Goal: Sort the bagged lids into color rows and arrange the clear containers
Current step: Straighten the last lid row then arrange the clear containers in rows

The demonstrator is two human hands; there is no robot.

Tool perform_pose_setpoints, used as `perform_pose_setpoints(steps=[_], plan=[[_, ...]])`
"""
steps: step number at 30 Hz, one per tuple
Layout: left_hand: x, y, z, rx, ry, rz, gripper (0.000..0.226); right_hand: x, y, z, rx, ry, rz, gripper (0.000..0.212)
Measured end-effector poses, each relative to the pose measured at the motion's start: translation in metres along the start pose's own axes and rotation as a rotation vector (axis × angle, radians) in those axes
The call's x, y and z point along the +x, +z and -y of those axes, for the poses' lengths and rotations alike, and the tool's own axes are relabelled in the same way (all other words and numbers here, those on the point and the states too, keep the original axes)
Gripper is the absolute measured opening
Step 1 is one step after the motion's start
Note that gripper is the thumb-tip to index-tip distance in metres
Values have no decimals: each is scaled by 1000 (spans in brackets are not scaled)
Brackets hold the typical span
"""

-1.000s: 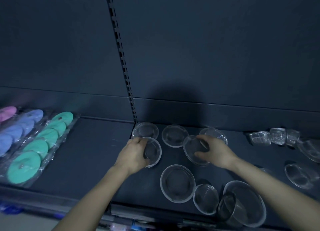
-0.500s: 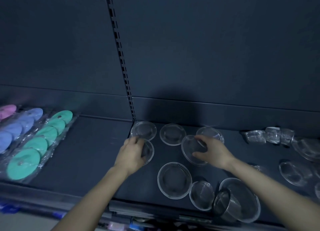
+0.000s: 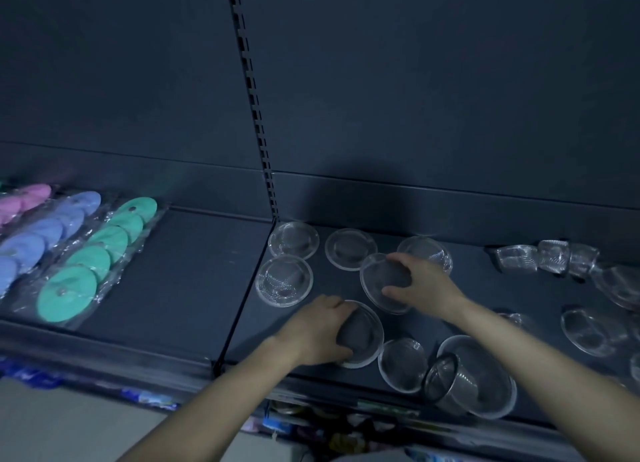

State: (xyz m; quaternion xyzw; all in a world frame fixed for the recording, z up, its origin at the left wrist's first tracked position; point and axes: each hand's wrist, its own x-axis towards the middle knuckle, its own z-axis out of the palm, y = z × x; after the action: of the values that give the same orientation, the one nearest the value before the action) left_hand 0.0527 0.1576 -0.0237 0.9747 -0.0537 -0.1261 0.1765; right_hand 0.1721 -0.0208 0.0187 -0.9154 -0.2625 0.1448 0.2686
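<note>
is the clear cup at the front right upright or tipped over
Tipped over. The clear cup lies on its side, its round mouth facing left, and it overlaps the large clear bowl.

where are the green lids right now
In the head view the green lids lie in a row on the left shelf section, just right of the blue lids, left of the slotted upright.

Head-worn, close, downward over shelf (image 3: 180, 281)
</note>
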Motion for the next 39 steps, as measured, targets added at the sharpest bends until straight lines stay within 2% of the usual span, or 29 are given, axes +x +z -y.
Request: perform_pose_setpoints(steps=[7, 11, 15, 22, 29, 32, 36, 39], plan=[[-29, -17, 16, -174, -123, -271, 78, 1, 3, 1, 2, -33, 1, 62], [-53, -21, 43, -170, -230, -350, 79, 5, 8, 5, 9, -33, 12, 64], [-66, -21, 63, -152, -285, -313, 82, 11, 16, 9, -29, -53, 11, 64], [-75, -15, 71, -111, -241, -138, 85, 18, 25, 18, -74, -73, 47, 66], [-76, -15, 80, -135, -254, -145, 84, 25, 32, 25, -117, -113, 77, 66], [-77, -15, 81, -138, -230, -160, 82, 26, 34, 25, -208, -157, 106, 65], [-75, -18, 77, -150, -191, -241, 71, 29, 40, 27, -358, -217, 177, 70], [-71, -21, 74, -172, -180, -307, 60, 34, 44, 30, -376, -212, 200, 68]])
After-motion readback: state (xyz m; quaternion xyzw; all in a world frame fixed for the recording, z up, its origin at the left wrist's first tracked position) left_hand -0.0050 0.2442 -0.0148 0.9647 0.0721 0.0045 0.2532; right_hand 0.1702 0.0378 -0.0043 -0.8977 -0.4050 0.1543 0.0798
